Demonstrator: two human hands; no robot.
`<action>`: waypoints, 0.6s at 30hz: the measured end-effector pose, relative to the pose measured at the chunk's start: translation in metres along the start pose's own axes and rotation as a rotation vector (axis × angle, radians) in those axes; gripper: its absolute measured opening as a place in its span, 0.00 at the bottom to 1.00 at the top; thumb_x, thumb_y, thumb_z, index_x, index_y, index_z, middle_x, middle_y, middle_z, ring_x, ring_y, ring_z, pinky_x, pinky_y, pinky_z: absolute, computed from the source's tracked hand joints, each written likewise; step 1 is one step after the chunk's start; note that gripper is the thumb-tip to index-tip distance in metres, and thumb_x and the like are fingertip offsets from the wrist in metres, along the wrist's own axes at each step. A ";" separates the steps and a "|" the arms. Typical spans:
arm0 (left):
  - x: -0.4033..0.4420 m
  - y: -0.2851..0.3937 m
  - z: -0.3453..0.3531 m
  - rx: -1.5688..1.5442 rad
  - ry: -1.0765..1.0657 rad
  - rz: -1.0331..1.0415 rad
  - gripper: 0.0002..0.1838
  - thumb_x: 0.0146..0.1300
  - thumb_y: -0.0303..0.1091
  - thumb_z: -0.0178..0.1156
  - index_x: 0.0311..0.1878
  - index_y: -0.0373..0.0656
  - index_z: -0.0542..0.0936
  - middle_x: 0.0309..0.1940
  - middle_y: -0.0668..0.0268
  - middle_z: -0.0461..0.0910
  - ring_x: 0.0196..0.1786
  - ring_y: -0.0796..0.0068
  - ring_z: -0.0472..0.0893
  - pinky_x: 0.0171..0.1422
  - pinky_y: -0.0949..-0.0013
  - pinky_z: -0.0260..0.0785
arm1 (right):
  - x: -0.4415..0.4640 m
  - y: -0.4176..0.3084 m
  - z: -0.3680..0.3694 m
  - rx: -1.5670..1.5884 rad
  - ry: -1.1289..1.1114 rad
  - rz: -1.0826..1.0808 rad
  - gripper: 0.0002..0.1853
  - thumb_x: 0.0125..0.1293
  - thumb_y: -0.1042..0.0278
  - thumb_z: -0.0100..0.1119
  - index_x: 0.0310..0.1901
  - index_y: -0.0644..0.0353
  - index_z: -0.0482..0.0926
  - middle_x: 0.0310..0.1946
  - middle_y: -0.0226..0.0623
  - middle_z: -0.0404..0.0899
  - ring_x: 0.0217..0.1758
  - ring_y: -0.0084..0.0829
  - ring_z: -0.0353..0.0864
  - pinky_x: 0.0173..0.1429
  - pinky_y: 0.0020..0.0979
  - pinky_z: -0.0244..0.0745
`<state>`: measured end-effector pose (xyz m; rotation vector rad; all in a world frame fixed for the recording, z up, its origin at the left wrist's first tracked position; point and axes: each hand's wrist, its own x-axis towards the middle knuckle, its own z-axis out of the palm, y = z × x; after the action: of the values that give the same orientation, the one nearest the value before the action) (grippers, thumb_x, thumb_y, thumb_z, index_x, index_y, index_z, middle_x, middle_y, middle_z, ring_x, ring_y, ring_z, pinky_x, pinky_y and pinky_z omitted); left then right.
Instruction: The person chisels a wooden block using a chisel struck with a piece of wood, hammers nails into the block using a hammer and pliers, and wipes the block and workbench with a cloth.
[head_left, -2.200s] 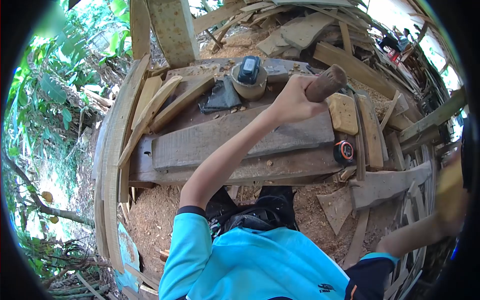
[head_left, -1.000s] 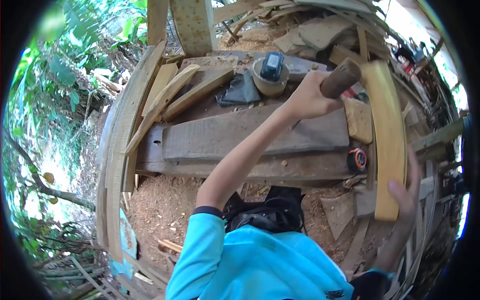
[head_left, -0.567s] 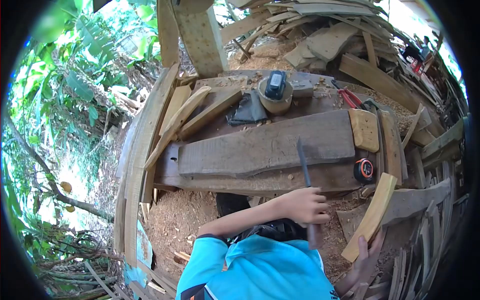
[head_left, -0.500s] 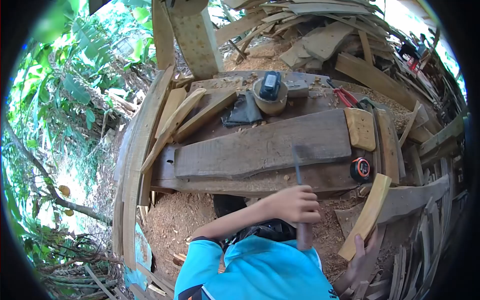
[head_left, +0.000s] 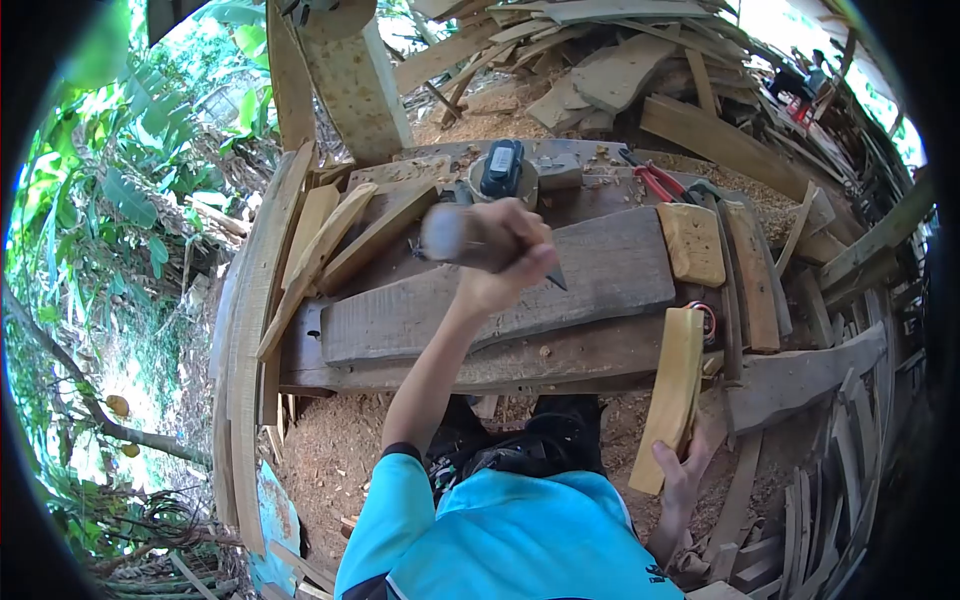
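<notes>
Wood piece (head_left: 668,395), yellow, 1: by the near right edge of the bench (head_left: 590,352), long axis pointing away from the body, lower end clamped in the right hand (head_left: 683,470), rightward of the left hand (head_left: 508,266), fingers closed round a tool handle (head_left: 468,240).

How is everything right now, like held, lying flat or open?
Left hand: closed around a blurry tool handle.
Right hand: closed on yellow wood.
Yellow wood: held, tilted.
Grey plank: lying flat on the bench.
Red pliers: lying down; open or shut unclear.
Tape measure: partly hidden behind yellow wood.
Dark device: resting on or in the round container.
</notes>
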<state>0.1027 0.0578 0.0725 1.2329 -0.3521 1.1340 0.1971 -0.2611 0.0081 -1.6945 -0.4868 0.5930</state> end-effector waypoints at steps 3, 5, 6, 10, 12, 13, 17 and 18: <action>0.011 -0.018 0.000 0.228 -0.258 -0.204 0.07 0.47 0.24 0.61 0.24 0.39 0.71 0.18 0.68 0.72 0.20 0.81 0.70 0.23 0.75 0.60 | 0.001 0.003 0.004 0.007 -0.044 -0.021 0.41 0.46 0.70 0.61 0.64 0.69 0.57 0.54 0.47 0.68 0.57 0.37 0.69 0.61 0.34 0.63; 0.018 -0.028 0.008 0.212 -0.247 -0.301 0.08 0.45 0.26 0.63 0.23 0.39 0.72 0.18 0.70 0.71 0.22 0.83 0.69 0.25 0.75 0.60 | 0.000 0.002 0.010 0.000 -0.033 -0.018 0.41 0.46 0.70 0.61 0.64 0.69 0.57 0.54 0.48 0.68 0.57 0.38 0.70 0.61 0.34 0.64; 0.022 -0.030 0.013 0.204 -0.240 -0.350 0.08 0.43 0.27 0.63 0.22 0.39 0.72 0.18 0.71 0.71 0.22 0.84 0.69 0.26 0.75 0.60 | 0.002 -0.001 0.010 -0.015 -0.071 -0.058 0.42 0.46 0.70 0.61 0.65 0.69 0.56 0.54 0.48 0.68 0.57 0.38 0.70 0.61 0.34 0.65; 0.029 -0.039 0.014 0.270 -0.189 -0.393 0.09 0.42 0.28 0.63 0.20 0.39 0.72 0.16 0.74 0.69 0.21 0.85 0.66 0.28 0.75 0.59 | 0.030 -0.055 0.010 -0.128 -0.173 -0.264 0.47 0.44 0.72 0.60 0.68 0.67 0.50 0.61 0.50 0.64 0.61 0.39 0.69 0.62 0.35 0.66; 0.034 -0.037 0.018 0.312 -0.176 -0.373 0.08 0.43 0.28 0.63 0.21 0.39 0.72 0.16 0.74 0.68 0.21 0.85 0.66 0.27 0.75 0.59 | 0.049 -0.102 0.002 -0.192 -0.172 -0.482 0.49 0.43 0.72 0.60 0.70 0.63 0.48 0.65 0.50 0.60 0.64 0.40 0.66 0.64 0.36 0.64; 0.035 -0.036 0.019 0.334 -0.165 -0.364 0.08 0.43 0.28 0.63 0.21 0.39 0.72 0.16 0.74 0.68 0.21 0.85 0.66 0.27 0.75 0.59 | 0.064 -0.117 -0.009 -0.218 -0.122 -0.777 0.48 0.44 0.71 0.59 0.70 0.62 0.50 0.65 0.48 0.61 0.63 0.41 0.67 0.63 0.37 0.65; 0.036 -0.042 0.020 0.376 -0.206 -0.344 0.06 0.45 0.26 0.62 0.22 0.40 0.73 0.16 0.72 0.72 0.18 0.85 0.68 0.23 0.77 0.59 | 0.060 -0.213 -0.069 -0.221 -0.044 -1.001 0.43 0.49 0.69 0.58 0.69 0.62 0.52 0.63 0.48 0.62 0.63 0.40 0.67 0.63 0.39 0.65; 0.038 -0.041 0.022 0.381 -0.208 -0.319 0.06 0.44 0.27 0.62 0.22 0.40 0.73 0.15 0.72 0.72 0.17 0.85 0.68 0.23 0.77 0.59 | 0.056 -0.232 -0.075 -0.170 -0.065 -1.032 0.42 0.51 0.68 0.58 0.69 0.61 0.52 0.63 0.49 0.63 0.63 0.41 0.67 0.62 0.39 0.65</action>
<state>0.1615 0.0611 0.0857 1.6827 -0.0872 0.8194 0.2879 -0.2387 0.2403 -1.3323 -1.3592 -0.1584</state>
